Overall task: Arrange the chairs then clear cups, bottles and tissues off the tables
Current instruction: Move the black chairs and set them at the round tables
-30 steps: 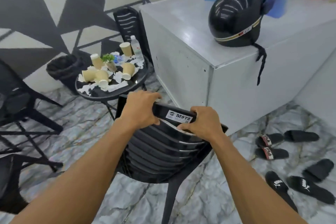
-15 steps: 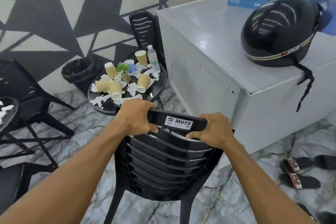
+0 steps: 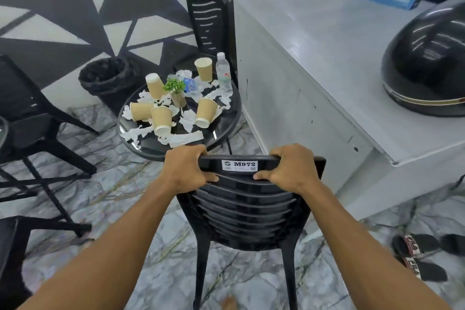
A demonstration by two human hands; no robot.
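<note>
Black plastic chair (image 3: 241, 206) stands at the near edge of the table (image 3: 148, 153), back toward me, top rail just beside the table rim. My left hand (image 3: 187, 168) grips the rail's left end, fingers curled over the top and thumb on the near face. My right hand (image 3: 289, 168) grips the right end the same way. A white label (image 3: 240, 165) reading M972 sits between the 2 hands.

On the table are 5 tan paper cups (image 3: 206, 113): 2 standing toward the far side, 3 tipped over nearer me. A clear bottle (image 3: 224, 75) stands upright at the far right edge. Torn white tissues (image 3: 187, 137) lie scattered among the cups, with a small plant (image 3: 176, 88) mid-table.

Second chair (image 3: 208, 22) is behind the table. Bin (image 3: 108, 78) is on the floor left of the table. Grey counter (image 3: 314, 58) is right of the table, with a helmet (image 3: 427, 63) on it.
</note>
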